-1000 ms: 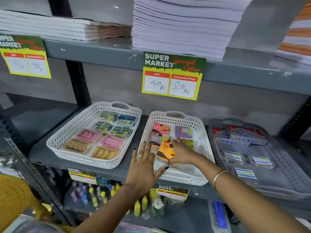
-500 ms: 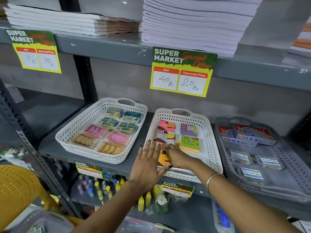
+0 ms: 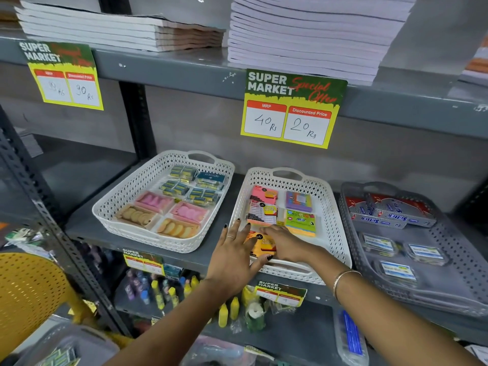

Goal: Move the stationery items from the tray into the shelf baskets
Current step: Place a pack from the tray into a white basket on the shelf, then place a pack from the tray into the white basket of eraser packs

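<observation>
R hand (image 3: 284, 243) lies palm-down on an orange sticky-note pack (image 3: 261, 247), fingers bent over it; grip or mere press can't be told. L hand (image 3: 233, 256), fingers spread and holding nothing, rests at the front-left corner of the middle white basket (image 3: 334, 215), thumb just beside the pack. The pack sits flat inside that corner, between both hands, long axis approx front-to-back, in line w/ the pink-and-white packs (image 3: 262, 213) behind it. R hand is the nearer. Green pad (image 3: 301, 220) and purple pad (image 3: 298, 200) lie alongside. Placement looks near done
</observation>
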Demonstrator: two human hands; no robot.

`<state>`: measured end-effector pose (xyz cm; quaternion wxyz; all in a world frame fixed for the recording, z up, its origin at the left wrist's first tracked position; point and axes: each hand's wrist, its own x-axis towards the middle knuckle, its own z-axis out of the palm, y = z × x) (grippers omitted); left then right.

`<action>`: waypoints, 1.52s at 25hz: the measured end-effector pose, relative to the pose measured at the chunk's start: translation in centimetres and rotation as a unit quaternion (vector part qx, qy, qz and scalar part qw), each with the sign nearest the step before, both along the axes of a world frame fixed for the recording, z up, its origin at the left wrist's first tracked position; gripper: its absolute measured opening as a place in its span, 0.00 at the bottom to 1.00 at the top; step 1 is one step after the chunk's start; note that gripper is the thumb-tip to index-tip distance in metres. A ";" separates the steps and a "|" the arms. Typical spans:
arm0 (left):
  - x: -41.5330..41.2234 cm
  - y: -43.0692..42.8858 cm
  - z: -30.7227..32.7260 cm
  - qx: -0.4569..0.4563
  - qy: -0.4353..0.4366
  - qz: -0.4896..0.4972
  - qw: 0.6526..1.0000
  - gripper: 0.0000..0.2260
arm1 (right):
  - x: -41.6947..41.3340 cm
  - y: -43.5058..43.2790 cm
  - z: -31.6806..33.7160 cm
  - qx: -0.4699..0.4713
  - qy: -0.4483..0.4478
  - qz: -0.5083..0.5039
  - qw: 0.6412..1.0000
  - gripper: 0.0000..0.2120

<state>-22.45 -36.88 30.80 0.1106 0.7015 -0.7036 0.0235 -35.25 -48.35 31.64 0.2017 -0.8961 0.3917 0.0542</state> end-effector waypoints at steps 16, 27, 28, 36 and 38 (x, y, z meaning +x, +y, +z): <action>5.5 7.1 -2.7 -0.204 0.107 0.092 0.969 0.20 | 7.5 1.1 9.7 -0.164 -0.218 0.027 0.962 0.16; 17.8 32.6 -18.7 -0.006 0.148 0.515 0.844 0.27 | 31.9 22.7 -3.5 -0.050 -0.164 0.340 0.924 0.14; 18.5 34.3 -20.4 0.010 0.154 0.527 0.836 0.29 | 33.4 23.8 -6.5 -0.032 -0.140 0.347 0.927 0.15; 18.9 37.2 -34.8 0.122 0.206 0.563 0.791 0.32 | 40.9 26.4 -30.0 0.034 0.074 0.392 0.916 0.21; 19.0 36.8 -37.5 0.127 0.226 0.568 0.781 0.32 | 42.4 26.2 -34.6 0.036 0.093 0.391 0.915 0.23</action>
